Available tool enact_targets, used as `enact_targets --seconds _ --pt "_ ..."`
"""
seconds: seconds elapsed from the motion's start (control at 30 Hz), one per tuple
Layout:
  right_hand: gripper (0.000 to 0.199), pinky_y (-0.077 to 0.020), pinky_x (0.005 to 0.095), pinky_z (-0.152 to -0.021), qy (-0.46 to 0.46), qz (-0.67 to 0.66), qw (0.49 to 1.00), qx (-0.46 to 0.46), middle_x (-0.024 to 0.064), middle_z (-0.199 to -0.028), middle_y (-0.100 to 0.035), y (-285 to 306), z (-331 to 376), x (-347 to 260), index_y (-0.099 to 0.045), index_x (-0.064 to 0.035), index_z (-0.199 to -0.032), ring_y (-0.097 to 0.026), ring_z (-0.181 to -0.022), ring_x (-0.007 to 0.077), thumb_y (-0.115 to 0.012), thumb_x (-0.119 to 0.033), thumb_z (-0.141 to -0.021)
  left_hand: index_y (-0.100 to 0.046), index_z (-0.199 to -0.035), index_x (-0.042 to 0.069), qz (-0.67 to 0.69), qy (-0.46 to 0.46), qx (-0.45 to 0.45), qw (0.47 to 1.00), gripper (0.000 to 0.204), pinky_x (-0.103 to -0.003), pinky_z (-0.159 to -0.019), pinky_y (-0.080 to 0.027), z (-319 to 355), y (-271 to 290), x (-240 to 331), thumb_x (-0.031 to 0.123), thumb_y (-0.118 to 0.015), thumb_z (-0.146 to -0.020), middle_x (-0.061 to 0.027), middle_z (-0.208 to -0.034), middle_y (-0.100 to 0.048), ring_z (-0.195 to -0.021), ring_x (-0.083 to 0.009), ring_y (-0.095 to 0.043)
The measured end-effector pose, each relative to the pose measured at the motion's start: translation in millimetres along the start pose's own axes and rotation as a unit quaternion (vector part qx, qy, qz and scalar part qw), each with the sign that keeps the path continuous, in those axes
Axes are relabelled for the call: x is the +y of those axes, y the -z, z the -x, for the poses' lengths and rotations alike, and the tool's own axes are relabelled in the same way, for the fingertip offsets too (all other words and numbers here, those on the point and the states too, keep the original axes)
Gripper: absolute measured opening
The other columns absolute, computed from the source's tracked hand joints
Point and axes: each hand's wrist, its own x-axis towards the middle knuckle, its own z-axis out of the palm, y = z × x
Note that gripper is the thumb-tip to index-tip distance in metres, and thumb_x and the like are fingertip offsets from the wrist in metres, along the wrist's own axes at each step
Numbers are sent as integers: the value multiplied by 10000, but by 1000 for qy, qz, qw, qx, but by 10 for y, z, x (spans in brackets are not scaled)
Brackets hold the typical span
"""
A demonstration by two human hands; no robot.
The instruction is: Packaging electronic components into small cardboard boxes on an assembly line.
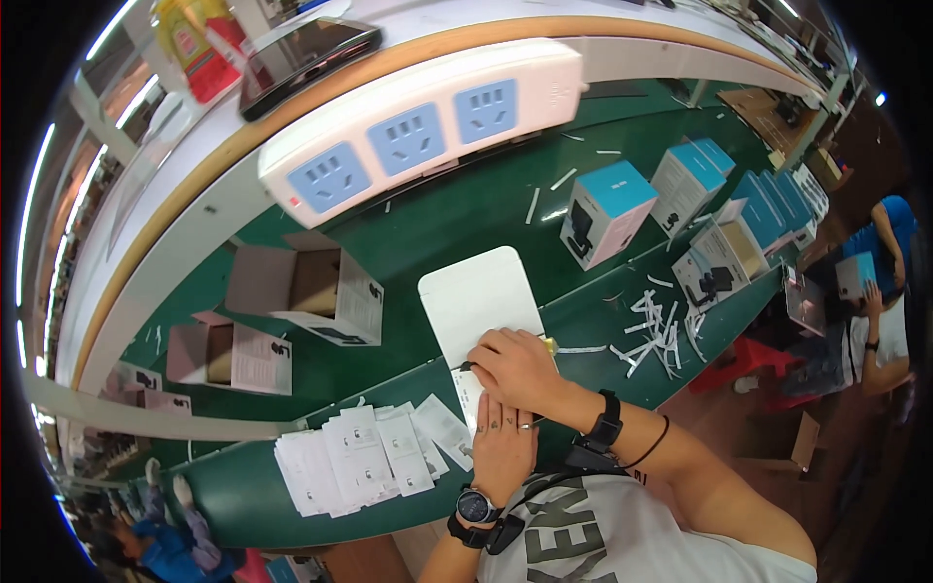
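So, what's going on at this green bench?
A person has both hands on a white piece with a rounded flap: the right hand lies over its near part, the left hand just below. A pile of white leaflets sits to the left, with open boxes beyond. Blue-topped boxes stand to the right, near scattered paper strips.

One green counter (243, 515) runs beneath a raised white shelf (457, 17) with wood-toned edging. Bright tube lights (34, 189) line the left side; at right, a red stool (753, 361) stands on a brownish floor (705, 428).
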Motion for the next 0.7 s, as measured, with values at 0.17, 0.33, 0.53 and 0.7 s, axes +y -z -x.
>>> enact_targets --seconds 0.17,0.33,0.53,0.7 --pt "94 -506 401 -743 28 -33 999 -8 42 -911 -627 -202 -41 -18 -685 -122 -890 -642 -852 257 -737 -146 -816 -567 -1378 -47 17 -8 15 1000 576 -541 -1220 -319 118 -34 -221 190 -719 -875 -284 -1415 -549 -1362 -451 -499" --pt "91 -507 403 -742 75 -40 995 -46 45 -919 -629 -327 -113 10 -684 -118 -892 -641 -849 262 -732 -137 -817 -580 -1360 -48 33 -16 33 999 553 -523 -1217 -334 105 -53 -397 173 -714 -871 -281 -1394 -568 -1348 -431 -523" --pt "131 -511 409 -742 21 11 999 -25 51 -931 -637 -448 -90 -102 -683 -114 -920 -646 -861 270 -739 -142 -804 -585 -1328 -59 53 -37 24 998 562 -554 -1178 -359 177 -84 -516 185 -740 -847 -282 -1377 -569 -1346 -472 -504" --pt "187 -517 413 -755 68 -37 989 -122 54 -943 -640 -364 -170 -74 -682 -105 -936 -653 -875 276 -760 -171 -778 -599 -1306 -54 28 -56 31 998 541 -551 -1144 -386 183 -62 -575 191 -741 -845 -273 -1336 -592 -1313 -446 -537"
